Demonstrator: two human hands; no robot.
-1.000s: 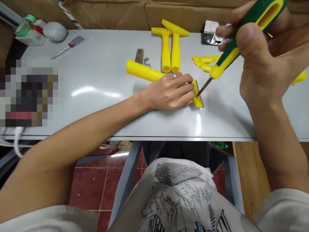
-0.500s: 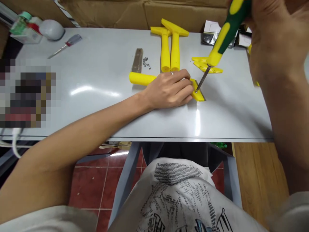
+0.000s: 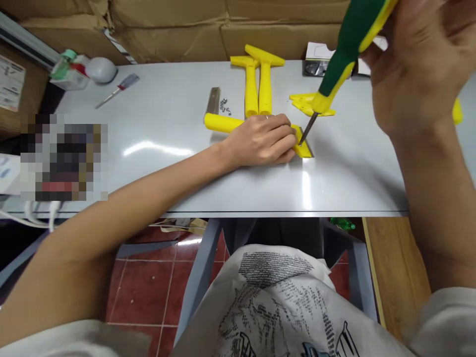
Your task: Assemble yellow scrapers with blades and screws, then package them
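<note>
My left hand (image 3: 262, 141) is closed over a yellow scraper (image 3: 223, 123) and presses it against the table. The scraper's handle points left, and its angled head shows past my fingers, with a thin blade edge along it. In my right hand (image 3: 420, 69) is a green and yellow screwdriver (image 3: 336, 69), tilted, its tip on a small screw in the scraper's head. Behind my left hand lie two yellow T-shaped scraper handles (image 3: 265, 84). Small loose screws (image 3: 224, 105) lie beside stacked metal blades (image 3: 213, 101). Yellow head pieces (image 3: 302, 103) rest behind the screwdriver's shaft.
A second screwdriver (image 3: 118, 90) with a clear handle lies at the back left, near a white rounded object (image 3: 100, 70) and a small box of bottles (image 3: 70, 74). Open small boxes (image 3: 316, 57) stand at the back right. Cardboard (image 3: 167, 39) lines the table's rear.
The view has shifted slightly. The screwdriver's handle has turned, showing more green, and my right hand has rotated with it. The tip stays on the screw; my left hand keeps its hold.
</note>
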